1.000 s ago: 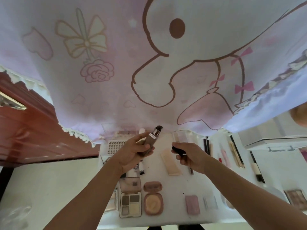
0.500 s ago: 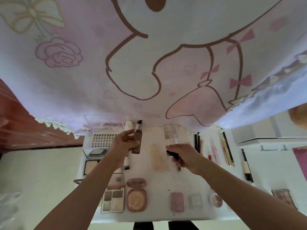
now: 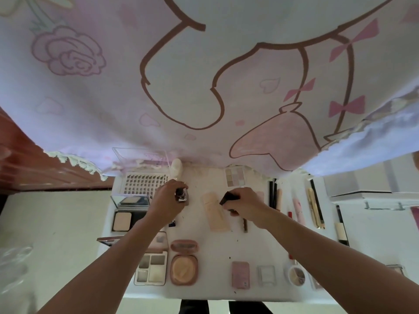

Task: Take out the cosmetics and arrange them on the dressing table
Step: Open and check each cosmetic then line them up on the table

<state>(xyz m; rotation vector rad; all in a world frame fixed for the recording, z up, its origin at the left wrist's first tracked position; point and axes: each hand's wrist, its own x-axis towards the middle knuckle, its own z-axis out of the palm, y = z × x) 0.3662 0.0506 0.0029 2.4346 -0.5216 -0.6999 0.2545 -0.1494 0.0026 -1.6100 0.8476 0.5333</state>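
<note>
**Both hands full at the white table**

Far left, a red-brown wooden panel (image 3: pixel 27 164) stands above a pale floor (image 3: pixel 56 234), with something glassy (image 3: pixel 13 257) in the bottom corner, too blurred to name. Overhead, a pink cartoon-print cloth (image 3: pixel 204 75) hangs across the whole room, its frilled hem reaching the back of the white table (image 3: pixel 204 288).

On the table's left side lie a clear box (image 3: pixel 140 155), a tray of lashes (image 3: pixel 144 183), an open mirrored compact (image 3: pixel 127 214), an eyeshadow palette (image 3: pixel 150 269) and a round powder compact (image 3: pixel 184 266).

Then the left hand (image 3: pixel 166 200), fingers wrapped round a small brown bottle (image 3: pixel 181 194) held upright low over the tabletop; whether its base touches the surface is hard to tell. Just beside it lies a cream tube (image 3: pixel 215 211).

The right hand (image 3: pixel 247 203) pinches a black cap (image 3: pixel 230 197) over that tube's far end.

Further right, pencils (image 3: pixel 274 193) and a gold tube (image 3: pixel 314 207) lie in rows, and white boxes (image 3: pixel 374 184) sit at the edge.
</note>
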